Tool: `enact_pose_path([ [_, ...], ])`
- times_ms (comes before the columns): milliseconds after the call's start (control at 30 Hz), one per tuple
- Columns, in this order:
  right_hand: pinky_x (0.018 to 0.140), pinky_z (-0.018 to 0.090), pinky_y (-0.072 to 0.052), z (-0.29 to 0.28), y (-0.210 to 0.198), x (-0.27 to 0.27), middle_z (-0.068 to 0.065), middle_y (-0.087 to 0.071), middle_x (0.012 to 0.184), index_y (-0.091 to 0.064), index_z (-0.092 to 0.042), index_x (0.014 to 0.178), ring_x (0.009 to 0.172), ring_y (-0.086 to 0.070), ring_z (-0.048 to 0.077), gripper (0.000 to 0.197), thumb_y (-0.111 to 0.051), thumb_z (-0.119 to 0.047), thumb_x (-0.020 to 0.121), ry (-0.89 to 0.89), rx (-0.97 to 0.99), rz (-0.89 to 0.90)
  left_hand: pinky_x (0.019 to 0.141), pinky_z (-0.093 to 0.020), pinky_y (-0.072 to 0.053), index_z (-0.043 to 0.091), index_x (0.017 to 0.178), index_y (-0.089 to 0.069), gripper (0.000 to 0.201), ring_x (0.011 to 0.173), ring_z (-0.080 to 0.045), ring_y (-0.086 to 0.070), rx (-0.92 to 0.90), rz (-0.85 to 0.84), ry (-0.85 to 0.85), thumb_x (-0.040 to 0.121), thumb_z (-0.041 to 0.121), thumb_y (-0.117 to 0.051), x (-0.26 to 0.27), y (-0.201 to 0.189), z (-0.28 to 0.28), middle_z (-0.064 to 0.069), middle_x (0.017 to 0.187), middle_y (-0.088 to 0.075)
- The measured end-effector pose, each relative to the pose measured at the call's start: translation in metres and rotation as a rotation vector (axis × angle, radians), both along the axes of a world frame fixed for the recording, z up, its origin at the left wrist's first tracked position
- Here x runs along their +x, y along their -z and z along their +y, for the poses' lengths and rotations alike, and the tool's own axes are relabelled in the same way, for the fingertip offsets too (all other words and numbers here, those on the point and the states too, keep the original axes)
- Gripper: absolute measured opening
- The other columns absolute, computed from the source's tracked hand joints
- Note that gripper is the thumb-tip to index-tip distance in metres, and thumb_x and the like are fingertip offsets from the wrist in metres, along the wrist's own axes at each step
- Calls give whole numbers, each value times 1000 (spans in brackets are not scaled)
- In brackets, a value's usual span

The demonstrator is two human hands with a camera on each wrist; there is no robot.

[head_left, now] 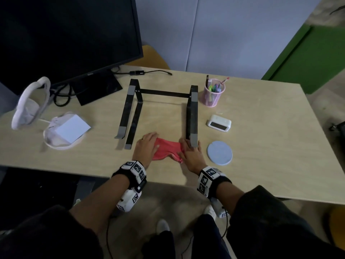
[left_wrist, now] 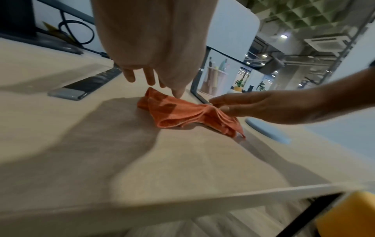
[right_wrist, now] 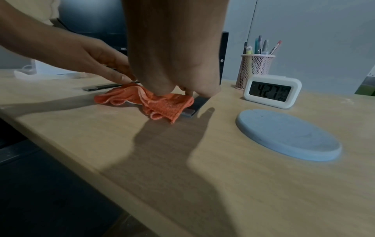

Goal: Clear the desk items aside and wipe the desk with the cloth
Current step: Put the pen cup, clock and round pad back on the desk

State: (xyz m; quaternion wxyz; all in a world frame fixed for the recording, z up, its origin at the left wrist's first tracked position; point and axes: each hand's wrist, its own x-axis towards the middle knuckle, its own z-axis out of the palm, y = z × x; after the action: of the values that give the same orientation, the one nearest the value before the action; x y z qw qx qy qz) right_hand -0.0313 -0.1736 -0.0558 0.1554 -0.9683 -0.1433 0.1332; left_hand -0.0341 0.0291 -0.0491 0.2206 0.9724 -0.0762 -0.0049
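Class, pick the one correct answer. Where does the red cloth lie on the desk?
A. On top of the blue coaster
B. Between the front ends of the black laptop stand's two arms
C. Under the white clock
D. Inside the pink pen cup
B: the red cloth lies on the desk between the front ends of the black laptop stand, with the left hand and right hand on it.

Dim room; ceiling lights glow far off. Hard hand shadows fall across surface. Wrist views blurred, edges bowed.
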Motion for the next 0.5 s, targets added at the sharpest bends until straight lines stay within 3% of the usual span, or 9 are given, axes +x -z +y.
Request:
enact_pose_path([
  [167, 118, 51, 0, 3, 2, 0, 15, -48, 133, -34, -10, 138, 127, -44, 33, 48, -45, -29, 96, 22, 23, -86, 105, -42, -35, 14, 140, -39, 48, 130, -24, -40, 37, 107, -8, 94, 22, -52, 13, 10, 5, -4, 142, -43],
  [267, 113, 48, -24, 6, 7, 0, 19, -54, 125, -41, -6, 133, 119, -50, 35, 46, -50, -28, 94, 79, 94, -72, 98, -42, -37, 17, 132, -47, 45, 118, -25, -44, 38, 102, -18, 90, 27, -57, 16, 9, 7, -3, 128, -49],
  [333, 98, 36, -37, 8, 11, 0, 19, -57, 115, -48, -7, 122, 110, -52, 35, 39, -55, -30, 91, 152, 176, -50, 94, -41, -36, 17, 121, -55, 37, 112, -25, -42, 27, 103, -31, 86, 28, -62, 18, 7, 9, -3, 117, -51],
  [400, 83, 30, -34, 10, 12, -1, 15, -59, 106, -52, -16, 106, 102, -52, 32, 27, -62, -29, 85, 226, 266, -11, 91, -39, -36, 16, 107, -60, 29, 105, -23, -40, -27, 113, -50, 81, 25, -68, 19, 4, 11, -2, 108, -49],
  [433, 81, 30, -36, 11, 11, -2, 11, -61, 99, -52, -26, 96, 97, -54, 31, 19, -63, -29, 82, 255, 325, 23, 89, -37, -36, 16, 101, -61, 26, 101, -22, -40, -81, 124, -57, 78, 22, -70, 18, 5, 12, -1, 103, -48],
  [500, 76, 36, -46, 11, 7, -5, 1, -61, 85, -48, -37, 77, 87, -57, 29, 17, -62, -28, 79, 317, 477, 79, 83, -37, -41, 17, 88, -60, 18, 95, -24, -46, -287, 184, -59, 75, 14, -72, 13, 9, 15, 1, 94, -51],
])
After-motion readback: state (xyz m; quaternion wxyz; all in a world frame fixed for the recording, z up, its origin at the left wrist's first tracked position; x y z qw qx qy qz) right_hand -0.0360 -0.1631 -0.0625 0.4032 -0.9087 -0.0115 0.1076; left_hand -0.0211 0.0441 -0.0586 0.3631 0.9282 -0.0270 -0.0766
